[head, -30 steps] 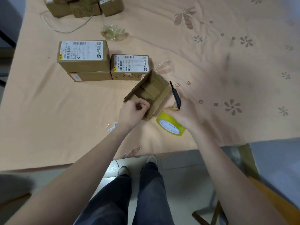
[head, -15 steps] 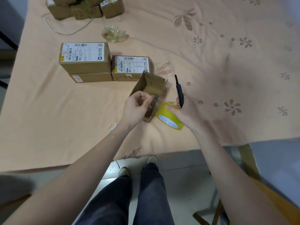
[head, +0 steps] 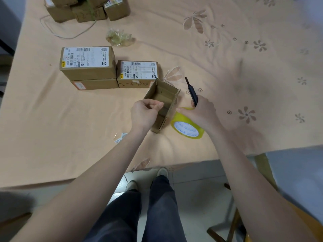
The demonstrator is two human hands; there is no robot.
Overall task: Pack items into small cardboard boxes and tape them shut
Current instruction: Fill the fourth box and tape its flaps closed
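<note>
Your desk (head: 52, 137) wears a peach flowered cloth. Near its front edge stand an open cardboard box (head: 162, 102) and a yellow tape roll (head: 187, 126); behind them sit three labelled boxes (head: 108, 70), two of them stacked. A crumpled plastic wrapper (head: 119, 37) and more boxes (head: 87, 9) lie towards the far left corner.

One open cardboard box (head: 162, 102). Three sealed labelled boxes (head: 88, 63) nearby, plus a far pile of boxes (head: 87, 9), its number unclear. One yellow tape roll (head: 187, 127), one black cutter (head: 192, 92), one crumpled plastic wad (head: 119, 37), two hands (head: 145, 114).
</note>
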